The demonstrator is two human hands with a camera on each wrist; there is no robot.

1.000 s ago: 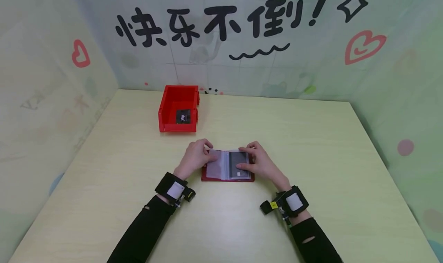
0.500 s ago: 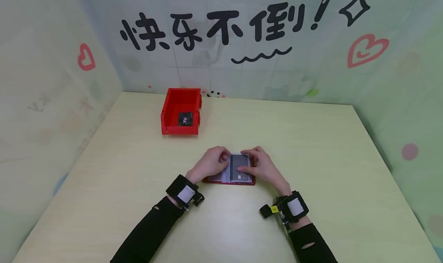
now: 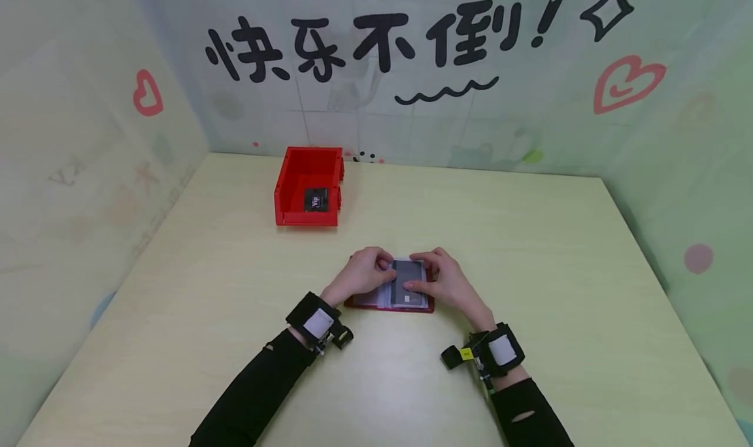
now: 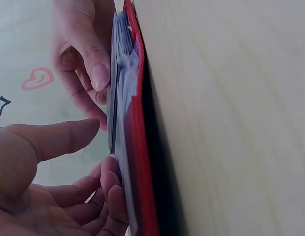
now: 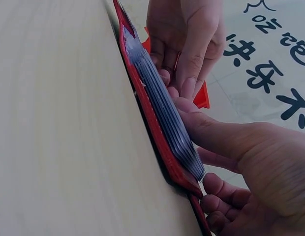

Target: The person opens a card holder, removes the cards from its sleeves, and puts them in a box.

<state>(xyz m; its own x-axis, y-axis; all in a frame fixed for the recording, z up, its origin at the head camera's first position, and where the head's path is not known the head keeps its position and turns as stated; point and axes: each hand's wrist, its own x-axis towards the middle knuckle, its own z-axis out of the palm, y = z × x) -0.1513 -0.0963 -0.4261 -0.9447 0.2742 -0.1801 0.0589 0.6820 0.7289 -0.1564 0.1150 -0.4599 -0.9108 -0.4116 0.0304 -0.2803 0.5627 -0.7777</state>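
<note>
Pinching red-covered, clear-plastic-sleeved booklet (image 3: 385, 298) with right hand (image 3: 447, 278), touching it with loosely spread left hand (image 3: 365, 272); could easily kink dark grey rectangular card (image 3: 410, 272) by pushing crooked, tbh.

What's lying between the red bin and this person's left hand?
Only bare tabletop between the red bin and the left hand, as the head view shows.

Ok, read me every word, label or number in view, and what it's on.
"Vip": black card in the red bin.
"快乐不倒!": backdrop.
More lettering above that, right wrist view: cut off, not surely readable.
Yellow tag on the wrist camera: too small.
Pale mark on the grey card: too small.
</note>
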